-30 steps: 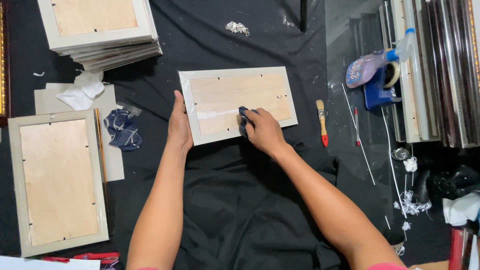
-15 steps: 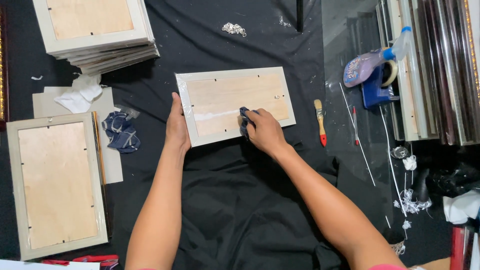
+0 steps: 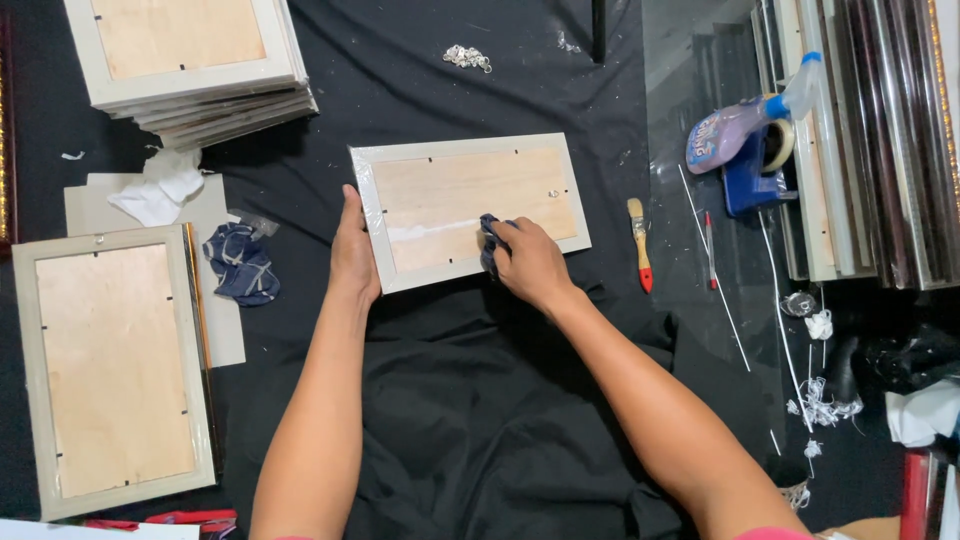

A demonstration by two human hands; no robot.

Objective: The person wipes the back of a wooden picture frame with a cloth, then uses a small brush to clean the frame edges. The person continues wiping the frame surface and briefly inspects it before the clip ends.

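Left hand (image 3: 355, 250) flat against the left edge of the picture frame (image 3: 470, 208), lying back-up mid-surface on black cloth (image 3: 470, 420). Right hand (image 3: 528, 262) closed around a dark rag (image 3: 488, 243), pressed on the frame's wooden backing. Small brush (image 3: 639, 243) just right of the frame.

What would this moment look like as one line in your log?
left hand: steadies frame edge | right hand: presses dark cloth on frame back | brush: lies right
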